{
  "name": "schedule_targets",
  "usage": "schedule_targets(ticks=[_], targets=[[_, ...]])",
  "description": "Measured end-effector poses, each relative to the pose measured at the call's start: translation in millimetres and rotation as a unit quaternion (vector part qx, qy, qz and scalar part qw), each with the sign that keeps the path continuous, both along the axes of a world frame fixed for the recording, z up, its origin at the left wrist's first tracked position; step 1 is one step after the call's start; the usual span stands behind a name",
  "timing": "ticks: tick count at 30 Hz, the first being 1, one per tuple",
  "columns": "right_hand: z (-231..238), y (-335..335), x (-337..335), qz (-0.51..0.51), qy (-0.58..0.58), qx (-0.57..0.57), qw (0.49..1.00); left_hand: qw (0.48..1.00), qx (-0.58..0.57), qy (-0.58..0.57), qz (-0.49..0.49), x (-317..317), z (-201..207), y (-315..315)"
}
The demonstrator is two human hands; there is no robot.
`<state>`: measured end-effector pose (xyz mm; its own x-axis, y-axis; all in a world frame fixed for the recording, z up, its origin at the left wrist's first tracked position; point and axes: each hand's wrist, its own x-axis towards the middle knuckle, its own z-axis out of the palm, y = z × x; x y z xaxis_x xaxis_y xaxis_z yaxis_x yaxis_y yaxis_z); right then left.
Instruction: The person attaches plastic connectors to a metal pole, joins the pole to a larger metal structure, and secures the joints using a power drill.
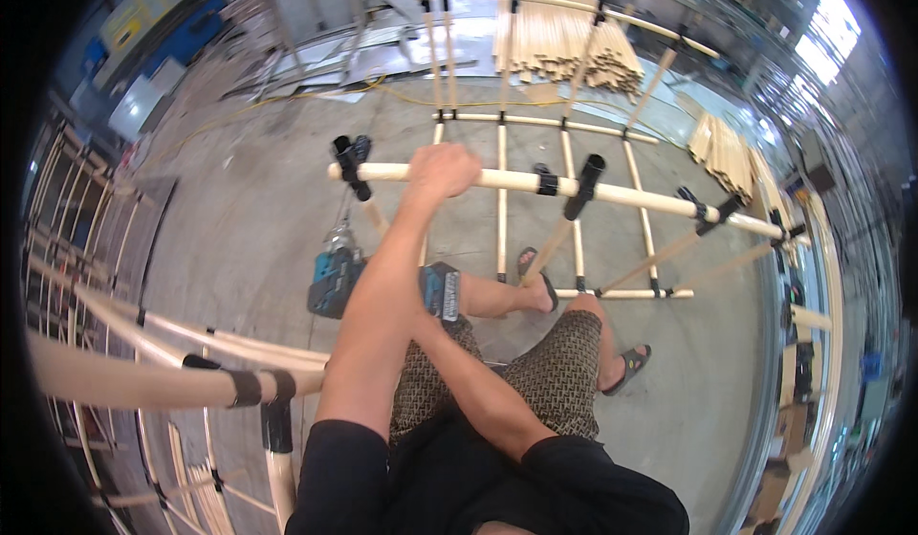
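Observation:
My left hand [445,169] is closed over a cream-coloured pipe [617,194], the top rail of a pipe frame with black joints. Under my left forearm my right forearm [478,382] crosses to the left. Its hand is hidden there, at the grip of a teal and black cordless drill [330,277] that is held off the floor. The drill's battery [443,291] shows right of my left forearm. Its long bit points up toward the black joint [352,167] at the rail's left end. Another black joint [585,187] stands right of my left hand.
A second pipe frame [206,382] is close at my left. Bundles of cream pipes [564,43] lie at the back, beside flat sheets [325,62]. A yellow cable [239,124] crosses the concrete floor. Boxes [794,420] and long rails line the right side. My sandalled feet are by the frame's lower rail.

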<state>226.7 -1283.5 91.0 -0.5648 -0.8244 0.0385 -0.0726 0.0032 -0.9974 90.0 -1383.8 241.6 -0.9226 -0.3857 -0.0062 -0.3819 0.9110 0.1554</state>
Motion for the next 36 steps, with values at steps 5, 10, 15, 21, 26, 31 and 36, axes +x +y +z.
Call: schedule_targets(ticks=[5, 10, 15, 21, 26, 31, 36], targets=[[13, 2, -12, 0.024, -0.008, 0.035, 0.999, 0.998, 0.039, 0.024, 0.054, -4, 7, 9], [26, 0, -4, 0.012, 0.011, 0.0, 1.0, 0.998, 0.034, 0.025, 0.055, -2, 8, 9], [61, 8, 23, -0.004, -0.249, -0.174, 0.953, 0.998, 0.023, 0.026, 0.052, -4, 10, 8], [33, 2, 26, 0.07, 0.243, -0.002, 0.967, 0.997, 0.066, -0.019, 0.03, -11, 7, -2], [83, 95, -4, 0.066, 0.262, 0.101, 0.957, 0.995, 0.087, -0.018, 0.05, -7, 5, -7], [77, 170, -35, -0.003, 0.2, 0.161, 0.966, 0.963, 0.266, -0.027, -0.008, -13, 24, 6], [73, 222, -58, -0.151, 0.179, 0.078, 0.969, 0.946, 0.28, -0.03, -0.158, -26, 32, 36]])
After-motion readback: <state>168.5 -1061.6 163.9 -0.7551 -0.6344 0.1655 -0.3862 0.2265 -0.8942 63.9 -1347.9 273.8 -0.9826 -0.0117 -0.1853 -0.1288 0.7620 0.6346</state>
